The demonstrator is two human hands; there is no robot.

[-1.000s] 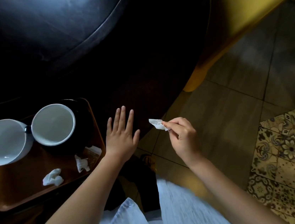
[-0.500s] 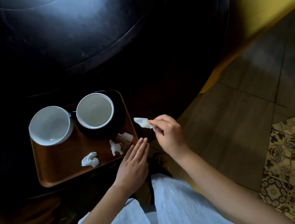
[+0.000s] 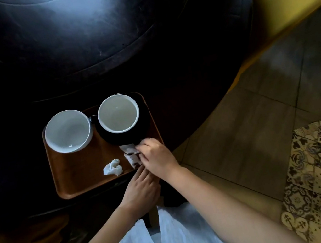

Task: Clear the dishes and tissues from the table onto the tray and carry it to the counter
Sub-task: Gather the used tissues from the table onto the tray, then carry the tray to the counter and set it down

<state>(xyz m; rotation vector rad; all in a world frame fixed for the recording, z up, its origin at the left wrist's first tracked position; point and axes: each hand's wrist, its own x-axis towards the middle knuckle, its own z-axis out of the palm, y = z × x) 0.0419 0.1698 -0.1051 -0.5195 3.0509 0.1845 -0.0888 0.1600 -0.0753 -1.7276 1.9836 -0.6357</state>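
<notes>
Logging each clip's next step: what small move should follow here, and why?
Probably let go of the tissue and withdraw the right hand: its fingertips already rest low over the tray, beside the dark saucer.

Smooth wooden tray (image 3: 77, 172), glossy white ceramic cups (image 3: 68, 131), crumpled paper tissue (image 3: 112, 167)

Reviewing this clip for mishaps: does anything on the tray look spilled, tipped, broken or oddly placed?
Nothing stands out. Both white cups sit upright and empty on the wooden tray, one on a dark saucer. A crumpled tissue lies loose; the right hand rests on more tissues at the tray's edge.
</notes>
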